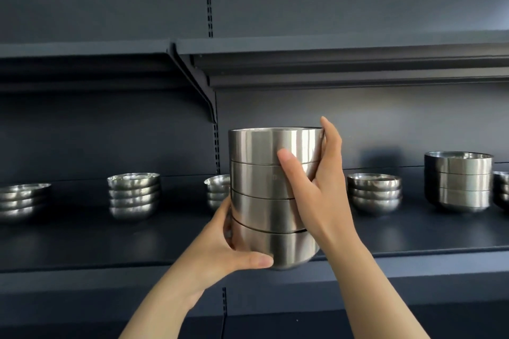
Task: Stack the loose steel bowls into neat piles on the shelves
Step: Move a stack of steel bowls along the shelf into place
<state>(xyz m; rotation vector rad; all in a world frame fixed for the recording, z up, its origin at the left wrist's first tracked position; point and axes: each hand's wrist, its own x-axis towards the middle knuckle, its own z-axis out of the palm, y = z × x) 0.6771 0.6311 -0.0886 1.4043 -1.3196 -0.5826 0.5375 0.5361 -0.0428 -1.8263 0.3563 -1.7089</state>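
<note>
Both hands are on a tall stack of four straight-sided steel bowls (pixel 271 195), nested one in another and held upright in the air in front of the dark shelf (pixel 170 239). The left hand (pixel 234 248) cups the bottom bowl, thumb curled across its front near the base and fingers wrapped round the far left side. The right hand (pixel 316 187) clasps the stack's right flank, thumb pressed flat on the front across the second bowl up, index fingertip reaching over the top bowl's rim. Taking the held stack as the marker: just behind its left edge and partly hidden by it sits a small pile of rounded bowls (pixel 217 190); further left stands a pile of rounded bowls (pixel 134 195), and at the far left edge a pile of shallow dishes (pixel 22 198). Just to the right of the stack, behind the right wrist, rests a three-high pile of rounded bowls (pixel 373 192); well to the right is a pile of three straight-sided bowls (pixel 458 181), matching the held ones, with one more pile (pixel 501 190) cut off by the frame edge. Above the stack runs an upper shelf (pixel 330 63) on a bracket (pixel 201 91).
</note>
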